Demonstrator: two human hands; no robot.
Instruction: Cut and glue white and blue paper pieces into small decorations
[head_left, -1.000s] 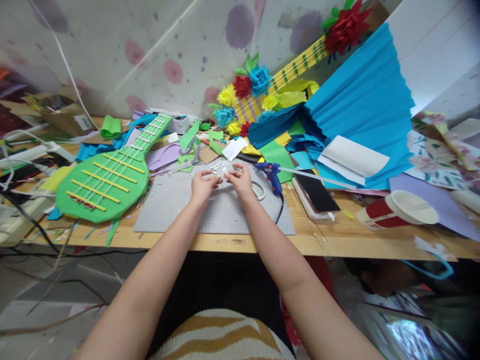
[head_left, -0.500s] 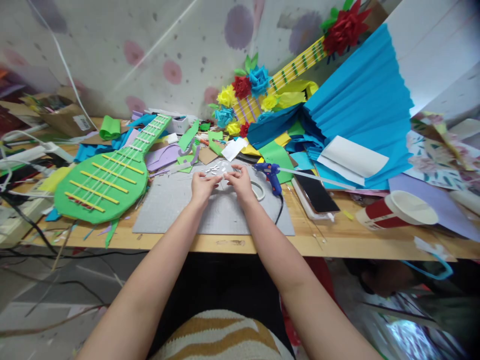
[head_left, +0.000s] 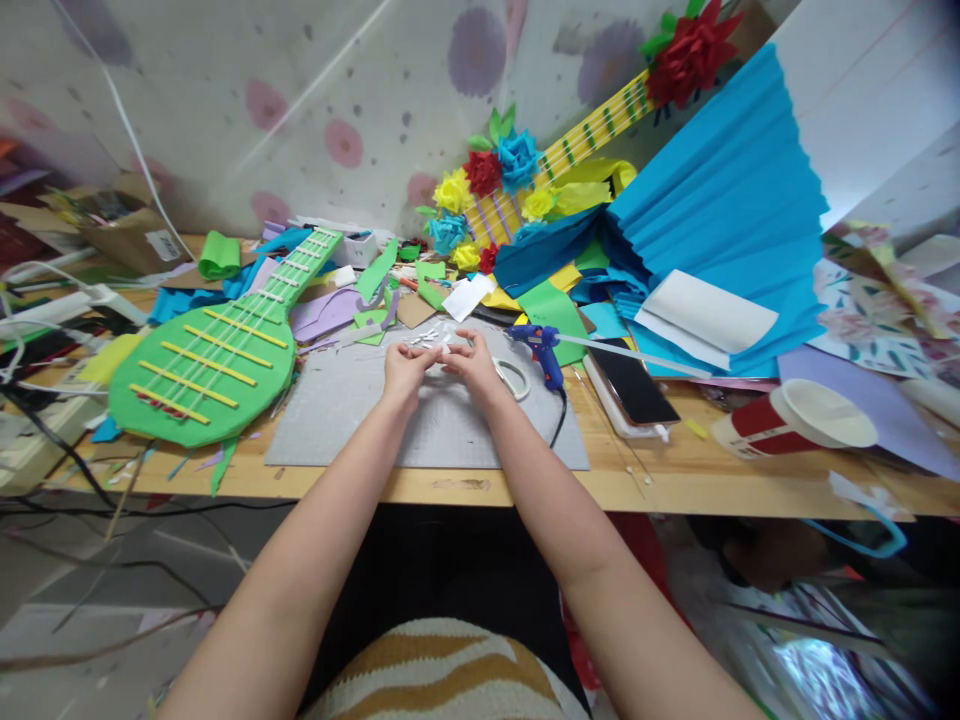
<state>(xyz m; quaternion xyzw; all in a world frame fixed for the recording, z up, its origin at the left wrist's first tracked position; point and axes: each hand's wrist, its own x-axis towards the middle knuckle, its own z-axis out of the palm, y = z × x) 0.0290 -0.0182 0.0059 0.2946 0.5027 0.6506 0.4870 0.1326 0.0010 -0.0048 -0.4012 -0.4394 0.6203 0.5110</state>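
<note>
My left hand and my right hand meet over the far part of a grey cutting mat. Their fingertips pinch together on a small white piece, too small to name. Several little white scraps lie on the mat just beyond the fingers. White-handled scissors rest right beside my right hand, and a blue glue gun lies a little further right with its black cord running off the mat.
A green paper guitar covers the table's left side. A big blue pleated fan, paper flowers and a yellow guitar stand at the back. A phone and a tipped red cup lie right. Cables crowd the far left.
Both hands have drawn closer together, the fingertips now meeting on the small white piece. Nothing else on the table has moved.
</note>
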